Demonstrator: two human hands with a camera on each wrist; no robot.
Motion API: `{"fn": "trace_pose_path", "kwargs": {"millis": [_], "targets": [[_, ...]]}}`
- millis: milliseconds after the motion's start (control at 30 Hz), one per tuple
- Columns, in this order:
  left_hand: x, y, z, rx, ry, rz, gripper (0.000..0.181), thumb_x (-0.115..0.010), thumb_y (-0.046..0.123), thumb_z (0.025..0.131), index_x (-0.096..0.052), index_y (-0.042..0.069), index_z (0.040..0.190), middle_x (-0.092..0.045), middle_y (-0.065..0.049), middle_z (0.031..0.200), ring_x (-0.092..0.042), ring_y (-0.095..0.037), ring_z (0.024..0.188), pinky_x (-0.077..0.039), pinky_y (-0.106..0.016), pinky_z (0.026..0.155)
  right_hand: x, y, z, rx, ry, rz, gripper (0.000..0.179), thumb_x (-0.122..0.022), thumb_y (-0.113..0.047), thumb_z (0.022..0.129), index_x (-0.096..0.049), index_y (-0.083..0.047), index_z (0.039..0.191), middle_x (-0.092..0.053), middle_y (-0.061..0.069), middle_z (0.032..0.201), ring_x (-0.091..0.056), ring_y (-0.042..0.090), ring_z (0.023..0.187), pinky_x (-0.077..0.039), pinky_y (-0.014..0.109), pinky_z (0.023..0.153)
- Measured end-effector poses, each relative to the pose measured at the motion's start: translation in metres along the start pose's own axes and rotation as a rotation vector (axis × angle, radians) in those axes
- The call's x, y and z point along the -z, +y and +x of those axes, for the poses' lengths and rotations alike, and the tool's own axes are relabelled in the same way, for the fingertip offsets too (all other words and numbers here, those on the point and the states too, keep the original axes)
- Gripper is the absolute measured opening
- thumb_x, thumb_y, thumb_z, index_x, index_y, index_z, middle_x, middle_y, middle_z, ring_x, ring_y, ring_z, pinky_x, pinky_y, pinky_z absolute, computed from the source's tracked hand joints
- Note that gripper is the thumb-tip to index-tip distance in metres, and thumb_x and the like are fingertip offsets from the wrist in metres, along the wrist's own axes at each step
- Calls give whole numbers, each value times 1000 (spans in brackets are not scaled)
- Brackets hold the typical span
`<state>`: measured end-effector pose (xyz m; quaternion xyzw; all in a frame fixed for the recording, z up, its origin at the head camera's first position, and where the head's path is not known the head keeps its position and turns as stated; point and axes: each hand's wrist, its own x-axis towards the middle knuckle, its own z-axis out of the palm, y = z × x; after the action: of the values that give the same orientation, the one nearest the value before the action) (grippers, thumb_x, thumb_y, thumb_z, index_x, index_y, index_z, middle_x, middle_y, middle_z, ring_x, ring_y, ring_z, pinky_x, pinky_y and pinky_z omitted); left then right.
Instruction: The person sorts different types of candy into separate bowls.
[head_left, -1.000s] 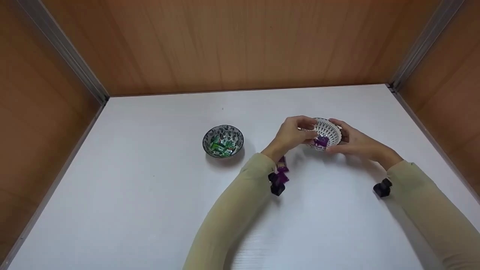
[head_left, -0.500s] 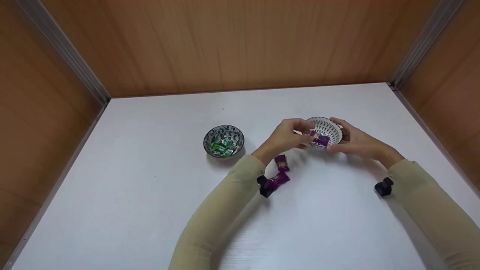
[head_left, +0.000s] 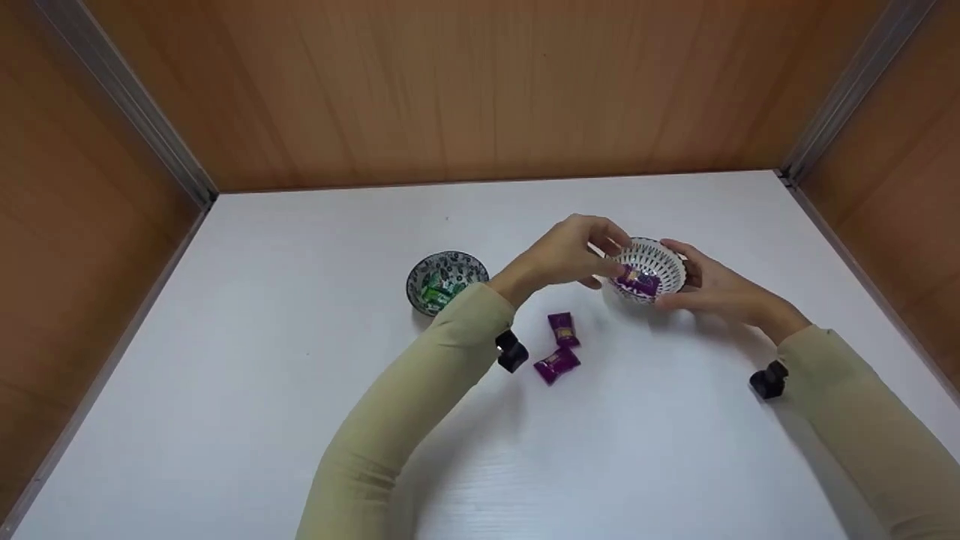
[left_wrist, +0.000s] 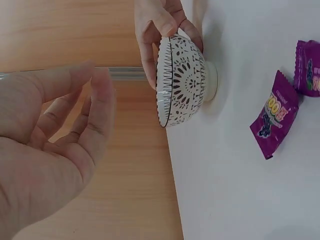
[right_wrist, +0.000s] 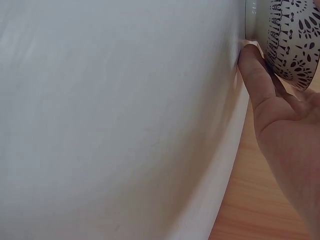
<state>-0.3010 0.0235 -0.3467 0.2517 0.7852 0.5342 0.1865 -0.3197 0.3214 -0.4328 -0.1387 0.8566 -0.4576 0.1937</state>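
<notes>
A white bowl with a dark pattern [head_left: 660, 259] stands at the right of the table, with purple candies [head_left: 639, 283] inside. My right hand [head_left: 720, 289] grips its right side, thumb at the near rim and fingers round the far side; in the right wrist view, fingers [right_wrist: 257, 75] reach along the bowl's underside. Over the bowl's left rim hovers my left hand [head_left: 570, 251], fingers loosely bent. In the left wrist view nothing shows between its thumb and fingertips. Two purple-wrapped candies [head_left: 562, 330] [left_wrist: 276, 117] lie on the table nearer to me.
A dark-rimmed patterned bowl [head_left: 421, 274] holding green-wrapped candies [head_left: 437, 290] stands left of the white bowl, partly covered by my left sleeve. Wooden panels [head_left: 480, 90] close off the white table [head_left: 225, 360] at the back and sides.
My left hand lowers a purple candy into the white bowl, lets go, and draws back left and up. The two candies on the table come into full view. The right hand stays at the bowl.
</notes>
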Motion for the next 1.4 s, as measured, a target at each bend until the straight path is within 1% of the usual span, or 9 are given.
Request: {"fn": "trace_pose_path", "kwargs": {"millis": [167,400,567,700,833,1033,1133,1267,1400], "targets": [[9,-2,-8,44,-8,37,32,-77,0,89,-68,4,120,-64,-16,116,-69,-21,92,-61,-32,66,2,-2,-2,11,1,1,102,-81,-29,89,-10,-25,163,-37,14,154,-41,31,138,-43,21,98],[11,-20,-13,144,-27,112,40,-79,0,87,-65,3,125,-62,-17,124,-69,-23,94,-61,-31,67,4,-3,-3,-11,12,-14,104,-82,-31,88,-11,-27,163,-37,13,155,-40,30,140,-40,33,107],[10,-35,-14,249,-87,160,51,-80,3,87,-61,4,134,-55,-22,138,-67,-26,104,-61,-31,67,4,-1,-1,-22,15,-10,103,-83,-31,87,-12,-28,163,-35,12,157,-39,30,141,-36,45,112],[7,-44,-14,314,-143,217,63,-82,9,86,-55,8,143,-49,-20,145,-65,-28,110,-61,-31,68,5,1,-3,-20,17,-19,105,-82,-32,87,-10,-26,163,-33,16,159,-36,33,143,-31,52,114],[2,-50,-16,352,-182,254,68,-83,12,85,-51,10,146,-47,-19,146,-69,-28,100,-61,-32,69,5,2,-6,-19,19,-29,105,-82,-32,88,-9,-27,163,-36,15,156,-39,31,141,-34,48,113],[-5,-59,-15,364,-193,279,69,-85,16,85,-52,10,145,-51,-16,141,-71,-22,83,-61,-31,70,6,4,-6,-17,17,-27,102,-82,-31,88,-13,-29,163,-39,11,153,-44,29,137,-40,33,107],[-8,-64,-15,371,-192,293,67,-86,17,84,-54,12,143,-54,-13,138,-69,-19,84,-60,-29,71,5,4,-5,-14,6,-19,104,-82,-32,88,-10,-27,163,-37,12,155,-42,30,139,-39,37,109],[-14,-69,-16,325,-212,414,60,-85,15,84,-59,13,137,-55,-9,134,-66,-15,78,-59,-27,69,5,4,-5,-13,-3,-12,104,-82,-32,88,-9,-26,163,-37,14,155,-42,31,139,-37,43,111],[-19,-72,-16,261,-218,495,49,-84,12,84,-64,13,129,-53,-9,129,-65,-15,72,-58,-26,67,7,4,-6,-3,0,-15,104,-81,-30,89,-9,-25,163,-37,17,155,-42,32,139,-42,32,105]]}}
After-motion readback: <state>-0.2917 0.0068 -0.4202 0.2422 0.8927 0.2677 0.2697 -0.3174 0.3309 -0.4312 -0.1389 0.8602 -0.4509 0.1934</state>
